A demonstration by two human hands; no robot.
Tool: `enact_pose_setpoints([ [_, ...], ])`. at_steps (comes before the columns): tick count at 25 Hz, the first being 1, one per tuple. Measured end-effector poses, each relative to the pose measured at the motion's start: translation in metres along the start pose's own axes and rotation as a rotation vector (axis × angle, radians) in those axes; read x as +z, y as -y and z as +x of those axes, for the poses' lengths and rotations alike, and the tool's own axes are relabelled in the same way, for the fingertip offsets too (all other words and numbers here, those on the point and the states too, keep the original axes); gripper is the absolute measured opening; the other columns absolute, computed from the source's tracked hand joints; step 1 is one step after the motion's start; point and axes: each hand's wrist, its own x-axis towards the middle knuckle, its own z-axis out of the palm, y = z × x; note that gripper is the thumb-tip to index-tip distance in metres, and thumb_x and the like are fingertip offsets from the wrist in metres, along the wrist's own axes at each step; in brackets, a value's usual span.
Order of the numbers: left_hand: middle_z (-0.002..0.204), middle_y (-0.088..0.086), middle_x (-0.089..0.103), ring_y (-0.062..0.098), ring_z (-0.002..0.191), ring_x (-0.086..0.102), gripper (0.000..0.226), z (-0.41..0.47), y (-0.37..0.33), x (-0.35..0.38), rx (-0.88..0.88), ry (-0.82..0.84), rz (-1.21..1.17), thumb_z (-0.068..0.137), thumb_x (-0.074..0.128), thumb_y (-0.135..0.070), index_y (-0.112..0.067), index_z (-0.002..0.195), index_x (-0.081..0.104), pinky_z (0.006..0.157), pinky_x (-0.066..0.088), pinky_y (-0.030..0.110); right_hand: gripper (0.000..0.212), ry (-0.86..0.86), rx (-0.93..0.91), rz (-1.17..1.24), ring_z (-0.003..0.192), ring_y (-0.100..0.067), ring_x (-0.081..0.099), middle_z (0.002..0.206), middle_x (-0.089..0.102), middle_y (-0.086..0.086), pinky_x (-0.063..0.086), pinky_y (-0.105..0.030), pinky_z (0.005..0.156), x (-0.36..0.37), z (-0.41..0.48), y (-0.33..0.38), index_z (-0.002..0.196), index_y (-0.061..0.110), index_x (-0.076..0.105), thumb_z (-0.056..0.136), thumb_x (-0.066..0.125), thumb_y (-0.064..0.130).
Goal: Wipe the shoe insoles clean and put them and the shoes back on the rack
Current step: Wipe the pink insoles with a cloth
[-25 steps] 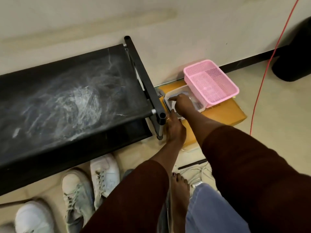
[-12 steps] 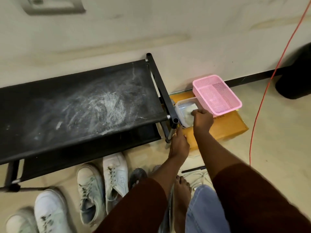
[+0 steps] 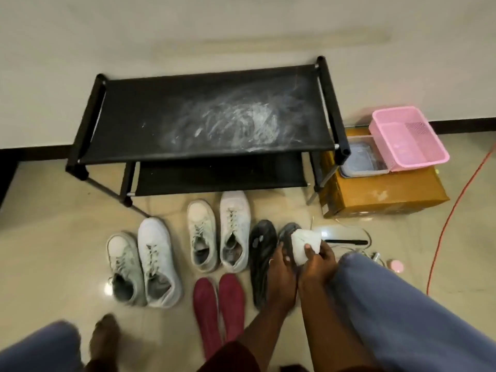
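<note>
Both hands have left the clear tub (image 3: 358, 161) at the right end of the rack (image 3: 209, 116) and come near again; the right hand (image 3: 318, 264) pinches a white wipe (image 3: 304, 245) against the toe of the right dark insole (image 3: 287, 232); the left hand (image 3: 280, 272) grips that insole to steady it; wiping is just starting, I judge; next come firm strokes toe to heel, then the other dark insole (image 3: 261, 253) and the red insoles (image 3: 218, 304); the shoes (image 3: 230, 229) wait on the floor.

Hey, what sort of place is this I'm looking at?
Probably a home entryway or a room corner. A black two-tier shoe rack stands against a plain wall, pairs of sneakers line the glossy tiled floor, and a pink basket sits atop a cardboard box.
</note>
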Motion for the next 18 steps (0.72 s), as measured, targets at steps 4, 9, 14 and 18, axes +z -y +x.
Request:
enact_pose_setpoints([
  [4,0.115,0.012,0.063,0.024,0.105,0.063,0.034,-0.013,0.078,-0.020,-0.184,-0.198,-0.016,0.096,0.046,-0.027,-0.006,0.122,0.053,0.089,0.039,0.012,0.026,0.117,0.266,-0.038,0.093,-0.030,0.059,0.105,0.061,-0.010,0.052,-0.039,0.077,0.005,-0.039,-0.066,0.103,0.013,0.058,0.084,0.059,-0.004],
  [9,0.130,0.003,0.059,0.017,0.115,0.061,0.043,-0.033,0.157,-0.057,-0.353,-0.365,-0.250,0.089,0.060,-0.039,-0.030,0.130,0.050,0.099,0.046,0.036,0.025,0.188,0.421,-0.054,0.076,-0.021,0.056,0.106,0.059,-0.014,0.047,-0.031,0.064,0.008,-0.073,-0.131,0.105,0.005,0.058,0.085,0.053,-0.011],
  [14,0.118,0.024,0.057,0.039,0.110,0.055,0.033,-0.014,0.238,-0.084,-0.664,-0.385,0.179,0.092,0.048,-0.012,0.002,0.122,0.051,0.091,0.041,0.039,0.035,0.267,0.450,-0.135,0.097,-0.031,0.058,0.112,0.060,-0.015,0.050,-0.043,0.078,0.010,-0.079,-0.185,0.117,0.001,0.056,0.085,0.054,-0.011],
  [18,0.125,0.027,0.051,0.040,0.117,0.048,0.047,-0.002,0.262,-0.093,-0.857,-0.411,0.117,0.088,0.055,-0.010,0.006,0.129,0.043,0.096,0.037,0.041,0.031,0.306,0.434,-0.232,0.105,-0.036,0.059,0.113,0.063,-0.016,0.045,-0.056,0.095,0.021,-0.081,-0.211,0.106,0.009,0.063,0.081,0.059,-0.010],
])
